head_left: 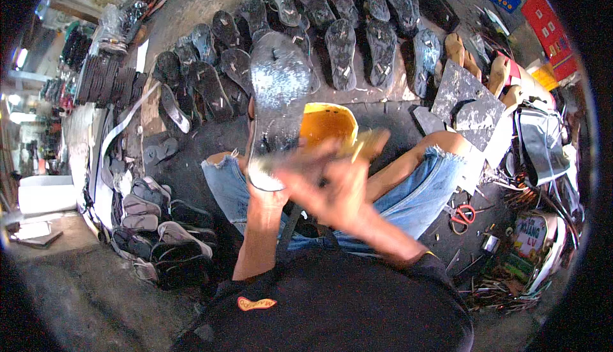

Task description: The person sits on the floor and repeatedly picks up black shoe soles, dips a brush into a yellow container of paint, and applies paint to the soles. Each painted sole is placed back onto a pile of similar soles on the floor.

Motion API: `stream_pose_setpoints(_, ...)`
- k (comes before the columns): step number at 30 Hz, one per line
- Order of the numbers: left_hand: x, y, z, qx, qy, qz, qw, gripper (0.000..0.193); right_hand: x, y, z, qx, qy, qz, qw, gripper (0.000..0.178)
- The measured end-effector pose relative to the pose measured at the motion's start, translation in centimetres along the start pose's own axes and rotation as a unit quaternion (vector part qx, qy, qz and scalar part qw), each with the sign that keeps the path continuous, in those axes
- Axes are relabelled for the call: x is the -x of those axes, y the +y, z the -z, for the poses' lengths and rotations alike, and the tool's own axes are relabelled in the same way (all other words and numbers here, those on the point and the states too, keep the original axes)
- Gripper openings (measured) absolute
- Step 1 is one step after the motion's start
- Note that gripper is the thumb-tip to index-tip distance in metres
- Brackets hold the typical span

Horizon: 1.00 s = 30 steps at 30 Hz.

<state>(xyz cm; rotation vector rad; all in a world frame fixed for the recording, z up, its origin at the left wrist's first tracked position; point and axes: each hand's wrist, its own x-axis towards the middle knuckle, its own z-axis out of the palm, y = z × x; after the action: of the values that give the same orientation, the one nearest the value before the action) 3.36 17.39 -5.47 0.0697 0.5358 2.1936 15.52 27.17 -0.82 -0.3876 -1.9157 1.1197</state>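
My left hand (267, 197) is closed around the heel end of a long black sandal sole (280, 106). The sole points away from me, and a wet-looking shine lies across its front half. Over its heel end my right hand (341, 189) is smeared by motion, with its fingers bent around a blurred tool that has a yellowish handle (369, 144). That tool's working end is too smeared to make out. Just beyond the right hand stands a yellow container (331, 122) with an open top, between my bent legs and partly hidden by the sole.
Rows of black soles (341, 52) lie on a board ahead. Stacked sandals (163, 224) sit at the left. Red-handled scissors (461, 218), grey sheet pieces (469, 106), a red box (550, 36) and a painted tin (533, 240) are on the right.
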Motion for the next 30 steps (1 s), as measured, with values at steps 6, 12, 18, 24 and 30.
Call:
stream_pose_setpoints(6, 0.0, 0.1, 1.0, 0.013, -0.024, 0.033, 0.999, 0.06, -0.2, -1.0, 2.1, 0.034, -0.105, 0.065, 0.992, 0.02)
stream_pose_setpoints(12, 0.3, -1.2, -0.7, -0.296, -0.054, 0.016, 0.954, 0.042, -6.0, 2.2, 2.9, -0.017, 0.075, -0.052, 0.996, 0.015)
stream_pose_setpoints(18, -7.3, 5.5, -10.2, -0.348, -0.001, -0.232, 0.908, 0.048, -3.1, 1.2, 7.1, -0.032, 0.027, -0.105, 0.994, 0.019)
stream_pose_setpoints(24, -23.2, 5.6, -3.9, -0.392, 0.032, -0.025, 0.919, 0.031, -9.2, 13.1, 14.1, 0.057, 0.284, -0.213, 0.933, 0.032)
stream_pose_setpoints(30, -30.8, -9.5, 6.1, -0.295, 0.25, 0.062, 0.92, 0.053, -6.3, 16.2, 12.7, 0.114, 0.218, -0.311, 0.918, 0.039)
